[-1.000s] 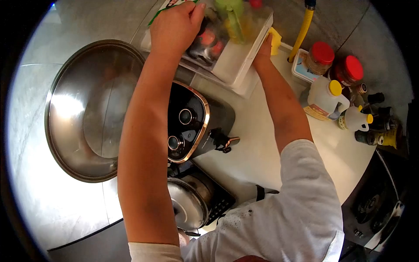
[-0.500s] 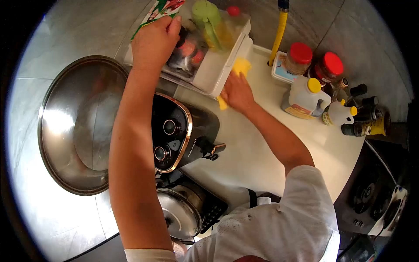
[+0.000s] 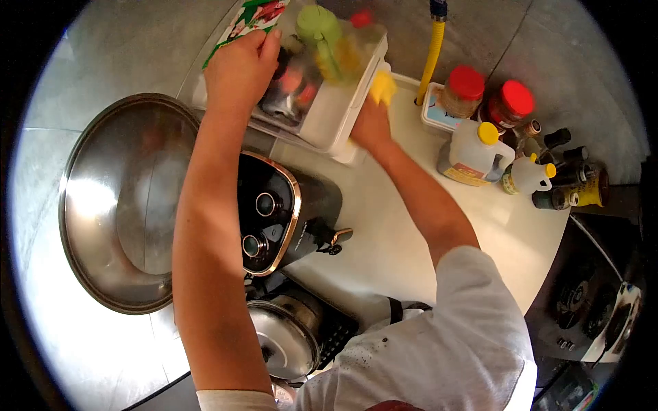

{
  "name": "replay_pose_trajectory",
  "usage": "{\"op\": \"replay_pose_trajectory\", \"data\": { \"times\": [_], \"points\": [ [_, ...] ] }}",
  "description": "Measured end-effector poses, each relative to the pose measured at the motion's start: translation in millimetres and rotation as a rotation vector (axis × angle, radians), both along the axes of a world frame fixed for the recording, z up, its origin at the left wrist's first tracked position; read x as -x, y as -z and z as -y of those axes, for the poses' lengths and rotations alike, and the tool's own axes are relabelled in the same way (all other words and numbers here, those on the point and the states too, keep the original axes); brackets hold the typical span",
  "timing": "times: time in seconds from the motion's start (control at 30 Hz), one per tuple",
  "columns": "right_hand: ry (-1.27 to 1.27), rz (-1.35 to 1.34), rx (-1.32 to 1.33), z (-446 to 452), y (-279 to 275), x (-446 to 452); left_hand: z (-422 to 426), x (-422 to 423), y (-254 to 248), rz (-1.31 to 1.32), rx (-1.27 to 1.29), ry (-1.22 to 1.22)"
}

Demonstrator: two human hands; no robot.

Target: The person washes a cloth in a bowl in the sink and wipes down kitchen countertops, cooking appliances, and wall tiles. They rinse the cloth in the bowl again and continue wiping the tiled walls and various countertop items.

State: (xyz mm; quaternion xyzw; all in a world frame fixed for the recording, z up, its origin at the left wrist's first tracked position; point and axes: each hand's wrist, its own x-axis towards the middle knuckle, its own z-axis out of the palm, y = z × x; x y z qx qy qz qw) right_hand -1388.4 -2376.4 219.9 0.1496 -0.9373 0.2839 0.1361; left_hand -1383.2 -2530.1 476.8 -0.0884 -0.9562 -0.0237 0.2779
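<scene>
A translucent plastic bin [image 3: 322,127] leans at the top of the head view, holding a green-lidded jug [image 3: 319,27], a red item and dark bagged things. My left hand [image 3: 240,68] is closed at the bin's left side, apparently round its rim; the fingertips are hidden. Beside it shows a green, red and white packet [image 3: 257,17]. My right hand [image 3: 372,125] is closed on a yellow cloth [image 3: 383,88], low against the bin's right side at the white countertop [image 3: 384,205]. Its fingers are partly hidden by the bin.
A black cooker [image 3: 288,205] stands below the bin, with a large steel basin [image 3: 130,205] to its left and a lidded pot [image 3: 284,335] nearer me. Red-lidded jars [image 3: 515,99], a yellow-capped jug [image 3: 473,154] and several bottles line the right, beyond a yellow hose [image 3: 430,61].
My right hand has slid forward along the bin's side with the yellow cloth, and more of its fingers are now hidden. My left hand stays at the bin's left side.
</scene>
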Motion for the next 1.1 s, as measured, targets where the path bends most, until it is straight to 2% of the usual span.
{"op": "replay_pose_trajectory", "data": {
  "times": [0.1,0.2,0.23,0.3,0.33,0.43,0.47,0.53,0.57,0.67,0.73,0.77,0.83,0.87,1.0,1.07,1.1],
  "points": [
    [-0.212,-0.082,0.260,2,22,-69,-2,1,1,0.068,-0.070,-0.002],
    [-0.082,-0.065,0.359,7,27,-74,0,0,1,0.107,-0.091,-0.017],
    [-0.015,-0.024,0.412,11,30,-57,1,0,0,0.099,-0.070,-0.006],
    [0.162,-0.110,0.593,14,50,0,2,2,2,0.049,-0.001,-0.017],
    [0.212,-0.107,0.580,11,63,30,3,2,2,-0.002,0.068,-0.016],
    [0.212,0.012,0.776,-17,67,94,-2,-4,-6,0.147,-0.053,-0.004],
    [0.209,0.015,0.770,-21,59,96,-6,-8,-7,0.149,-0.059,-0.008],
    [0.178,0.271,1.123,-28,49,96,-12,-17,-9,0.122,-0.188,0.026],
    [0.181,0.266,1.223,-20,55,93,-8,-13,-6,0.120,-0.191,0.023],
    [0.222,0.190,1.242,9,75,52,2,1,0,0.109,-0.047,0.016],
    [0.244,0.218,1.112,32,77,-8,-8,-2,0,0.242,-0.370,-0.043],
    [0.254,0.235,1.056,46,77,-41,-9,-2,0,0.245,-0.370,-0.033],
    [0.245,0.275,1.000,69,73,-102,-1,-1,-1,0.106,-0.099,-0.045],
    [0.223,0.294,1.003,74,70,-121,1,-1,0,0.112,-0.095,-0.037],
    [0.121,0.403,1.147,65,69,-124,2,2,2,0.073,-0.038,-0.029],
    [0.181,0.439,0.951,60,76,-104,4,-1,2,0.037,0.013,-0.049],
    [0.249,0.466,1.018,54,73,-84,1,-3,-1,0.054,0.004,-0.049]
  ]
}}
